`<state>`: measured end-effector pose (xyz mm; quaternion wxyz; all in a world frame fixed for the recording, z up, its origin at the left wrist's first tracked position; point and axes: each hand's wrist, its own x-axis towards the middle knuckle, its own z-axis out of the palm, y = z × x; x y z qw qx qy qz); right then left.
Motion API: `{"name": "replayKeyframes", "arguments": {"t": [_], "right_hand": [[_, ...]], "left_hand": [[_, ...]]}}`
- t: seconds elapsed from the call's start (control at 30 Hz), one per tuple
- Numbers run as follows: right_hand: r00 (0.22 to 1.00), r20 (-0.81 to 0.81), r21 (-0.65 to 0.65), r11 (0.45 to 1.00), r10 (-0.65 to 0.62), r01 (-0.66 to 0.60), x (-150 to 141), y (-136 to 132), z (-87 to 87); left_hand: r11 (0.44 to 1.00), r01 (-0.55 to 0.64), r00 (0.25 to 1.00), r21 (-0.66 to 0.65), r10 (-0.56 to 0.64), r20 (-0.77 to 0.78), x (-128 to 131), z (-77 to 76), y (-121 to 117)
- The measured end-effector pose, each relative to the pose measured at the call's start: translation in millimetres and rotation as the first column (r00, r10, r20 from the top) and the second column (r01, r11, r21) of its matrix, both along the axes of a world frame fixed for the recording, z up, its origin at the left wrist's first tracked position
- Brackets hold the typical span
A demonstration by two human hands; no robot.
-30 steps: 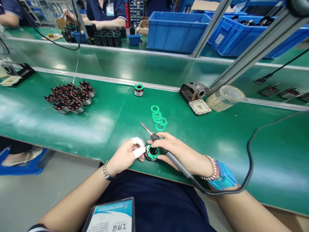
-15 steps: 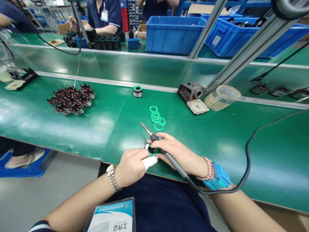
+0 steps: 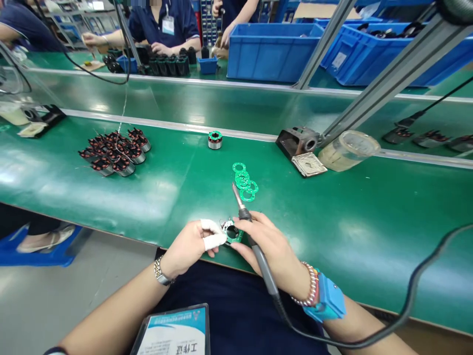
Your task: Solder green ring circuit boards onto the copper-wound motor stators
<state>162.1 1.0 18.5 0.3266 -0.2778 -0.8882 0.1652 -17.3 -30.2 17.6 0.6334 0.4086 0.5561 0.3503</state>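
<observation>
My right hand (image 3: 271,241) is closed around a soldering iron (image 3: 263,266), its tip pointing up and away over the table. The fingertips of that same hand also rest on the right side of a motor stator (image 3: 226,226) near the table's front edge. On the stator lies a green ring-shaped circuit board (image 3: 236,238), partly hidden by fingers. My left hand (image 3: 192,241), with white covers on thumb and forefinger, pinches at the stator's left edge. Thin wire ends stick up there. Just beyond the iron's tip, several loose green ring boards (image 3: 247,195) overlap on the table.
Several wound stators (image 3: 123,167) cluster at left. One stator with a green board (image 3: 215,140) stands at the back. A soldering iron stand (image 3: 301,140) and a cloudy plastic jar (image 3: 347,150) are back right. The iron's cable (image 3: 410,296) loops right. Co-workers sit beyond the blue bins (image 3: 273,52).
My left hand reached across the stator, then drew back to its left edge, and its fingers pinch there again. The soldering iron has swung more upright, its tip moving right toward the loose boards.
</observation>
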Motion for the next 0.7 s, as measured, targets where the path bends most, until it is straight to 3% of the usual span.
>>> {"name": "replayKeyframes", "arguments": {"t": [0.1,0.33,0.53,0.7], "right_hand": [[0.991,-0.133,-0.033,0.999,0.009,-0.013,-5.6,3.8,0.1],[0.983,-0.129,-0.013,0.991,0.130,-0.132,-19.5,11.8,-2.1],[0.987,-0.136,-0.083,0.992,0.088,-0.100,-17.9,6.2,-2.8],[0.981,-0.195,-0.097,0.995,-0.005,-0.014,-3.6,2.2,14.4]], "left_hand": [[1.000,-0.012,0.998,-0.008,0.013,0.053,0.5,-0.8,3.2],[0.999,-0.040,0.994,-0.021,0.042,0.097,-1.3,-2.5,-1.7],[0.997,-0.077,0.993,-0.011,0.078,0.091,0.1,-4.5,-9.2],[0.998,-0.067,0.997,0.010,0.066,0.034,1.6,-6.7,-7.9]]}}
